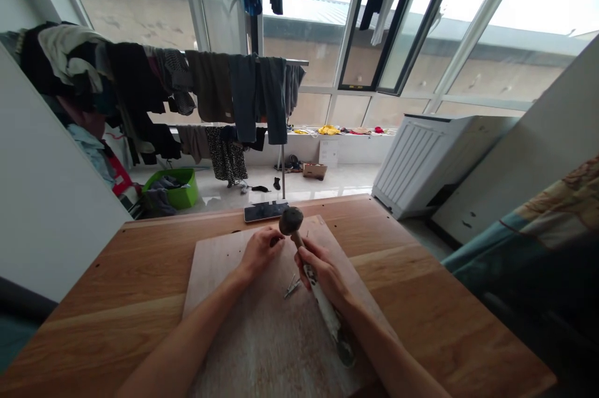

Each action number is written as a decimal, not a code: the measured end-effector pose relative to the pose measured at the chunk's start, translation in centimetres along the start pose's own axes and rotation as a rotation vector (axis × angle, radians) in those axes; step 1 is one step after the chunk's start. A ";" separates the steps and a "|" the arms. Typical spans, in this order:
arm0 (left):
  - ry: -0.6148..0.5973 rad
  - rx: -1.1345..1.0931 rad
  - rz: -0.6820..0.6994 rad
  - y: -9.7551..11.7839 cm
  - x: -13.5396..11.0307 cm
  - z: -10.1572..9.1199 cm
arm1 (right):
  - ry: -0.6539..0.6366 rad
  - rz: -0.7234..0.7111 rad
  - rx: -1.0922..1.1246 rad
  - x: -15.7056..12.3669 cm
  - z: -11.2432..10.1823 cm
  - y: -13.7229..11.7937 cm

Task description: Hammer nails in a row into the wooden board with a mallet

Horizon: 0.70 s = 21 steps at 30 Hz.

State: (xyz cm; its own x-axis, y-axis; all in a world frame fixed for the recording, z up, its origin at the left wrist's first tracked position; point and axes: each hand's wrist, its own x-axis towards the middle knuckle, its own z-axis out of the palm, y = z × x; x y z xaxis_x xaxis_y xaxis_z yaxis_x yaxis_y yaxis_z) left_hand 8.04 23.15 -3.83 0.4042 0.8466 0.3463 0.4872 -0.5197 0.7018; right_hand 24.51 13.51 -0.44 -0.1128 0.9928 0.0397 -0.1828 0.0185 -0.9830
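Observation:
My right hand (322, 267) is closed around the handle of a hammer (291, 221) with a dark, rounded head. The handle is pale and worn, and its lower end runs back towards me. Just left of the hammer head, my left hand (262, 251) rests over the board with thumb and fingertips pinched. Whatever lies between those fingertips is too small to make out. Both hands are above a pale wooden board (262, 335). Several loose nails (292, 286) lie on it between my hands. A thin nail (307, 233) seems to stand near its far edge.
The board lies on a brown wooden table (407, 298). A dark-screened phone or tablet (266, 211) is at the far edge. Beyond stand a drying rack with clothes (210, 86), a green tub (185, 192) and a white ribbed cabinet (416, 158). A curtain (538, 223) hangs at right.

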 end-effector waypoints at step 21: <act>-0.146 0.088 0.126 1.6 -0.4 -1.7 | 0.036 0.022 -0.068 -0.2 -0.2 0.1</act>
State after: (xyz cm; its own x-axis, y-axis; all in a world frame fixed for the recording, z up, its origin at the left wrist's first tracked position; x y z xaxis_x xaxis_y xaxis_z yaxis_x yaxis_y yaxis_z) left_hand 7.37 22.23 -1.83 0.5709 0.7520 0.3295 0.4890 -0.6338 0.5993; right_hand 24.73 13.29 -0.59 -0.0811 0.9966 0.0130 -0.1140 0.0037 -0.9935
